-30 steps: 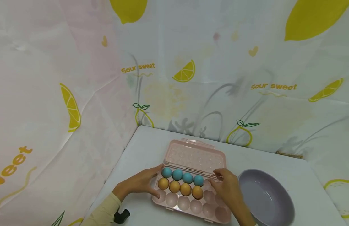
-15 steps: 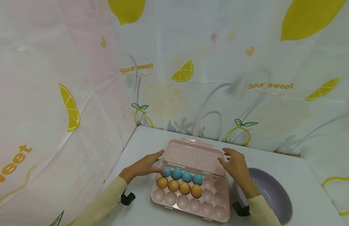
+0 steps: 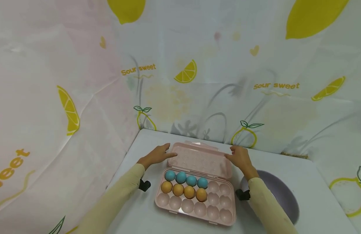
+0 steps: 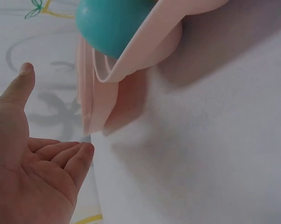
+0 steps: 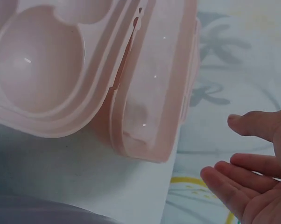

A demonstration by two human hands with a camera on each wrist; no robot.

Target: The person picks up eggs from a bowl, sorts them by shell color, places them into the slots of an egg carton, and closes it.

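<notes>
A pink plastic egg box [image 3: 200, 208] lies on the table with its lid [image 3: 199, 160] folded back. Several blue eggs [image 3: 181, 177] fill part of its back row, and several orange-yellow eggs [image 3: 189, 192] part of the middle row. The front row and the right-hand cups hold nothing. My left hand [image 3: 157, 154] hovers at the lid's left end, fingers loosely extended and thumb apart. At the lid's right end is my right hand [image 3: 240, 159], its fingers relaxed too. Both wrist views show a gap between the hand and the pink lid [image 4: 97, 100].
A greyish-purple bowl [image 3: 278, 190] stands right of the egg box, partly behind the right forearm. The white table [image 3: 151, 138] meets a lemon-patterned wall covering [image 3: 168, 97] at the back and left.
Both hands have left the tray part of the egg box and moved back to either end of the lid. The eggs keep their places. The head view has shifted slightly.
</notes>
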